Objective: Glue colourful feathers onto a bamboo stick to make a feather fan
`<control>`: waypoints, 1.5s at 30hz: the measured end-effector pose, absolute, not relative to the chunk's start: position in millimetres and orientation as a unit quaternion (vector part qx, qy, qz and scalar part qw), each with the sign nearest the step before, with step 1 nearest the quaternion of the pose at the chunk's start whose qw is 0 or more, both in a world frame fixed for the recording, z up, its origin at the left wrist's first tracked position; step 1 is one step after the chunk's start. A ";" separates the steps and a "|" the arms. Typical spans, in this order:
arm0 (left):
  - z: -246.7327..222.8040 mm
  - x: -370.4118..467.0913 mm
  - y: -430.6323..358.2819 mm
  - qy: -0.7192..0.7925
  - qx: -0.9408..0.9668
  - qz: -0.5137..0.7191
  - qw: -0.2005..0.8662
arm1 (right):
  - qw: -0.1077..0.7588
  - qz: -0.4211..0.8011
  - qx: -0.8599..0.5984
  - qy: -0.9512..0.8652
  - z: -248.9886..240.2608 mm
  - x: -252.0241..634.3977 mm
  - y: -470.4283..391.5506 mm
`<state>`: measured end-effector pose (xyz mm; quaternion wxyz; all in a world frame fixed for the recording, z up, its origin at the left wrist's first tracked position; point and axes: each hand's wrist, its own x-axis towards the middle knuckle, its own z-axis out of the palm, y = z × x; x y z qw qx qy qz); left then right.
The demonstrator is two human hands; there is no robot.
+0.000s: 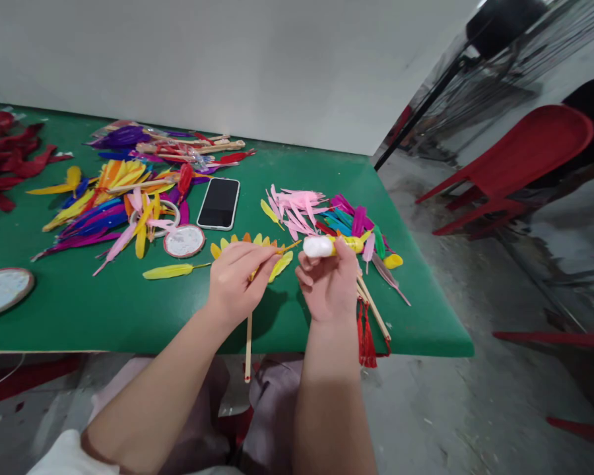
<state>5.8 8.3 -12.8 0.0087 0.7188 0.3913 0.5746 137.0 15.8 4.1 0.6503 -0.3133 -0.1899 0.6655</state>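
Note:
My left hand (240, 277) pinches a thin yellow-orange feather (290, 248), seen nearly edge-on, its tip pointing right. Below that hand lies a fan of yellow and orange feathers (258, 240), partly hidden, with a wooden stick handle (249, 349) jutting over the table's front edge. Palm up, my right hand (329, 280) is closed around a yellow tube (354, 245) with a rounded white end (318, 247) facing the feather. A small gap separates the feather from the white end. To the left, a loose yellow feather (171, 271) lies flat.
Pink feathers (297, 208) and mixed coloured ones lie beyond my right hand, near wooden sticks with red tassels (369, 336). A phone (218, 204), tape roll (156, 218), round white disc (184, 241) and feather bundles (99, 198) occupy the green table (178, 323). Red chair (529, 158) at right.

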 end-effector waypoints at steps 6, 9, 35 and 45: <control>-13.2 8.9 5.8 0.390 0.734 0.556 0.010 | 0.648 0.662 -0.328 -0.184 5.3 132.5 16.4; -13.8 10.6 5.3 0.382 0.743 0.550 0.015 | 0.643 0.662 -0.337 -0.186 5.7 131.2 16.5; -18.3 10.7 6.2 0.360 0.751 0.553 -0.031 | 0.637 0.649 -0.379 -0.174 3.5 130.8 19.2; -22.9 14.7 8.2 0.356 0.774 0.524 -0.022 | 0.636 0.646 -0.384 -0.175 3.4 129.5 18.9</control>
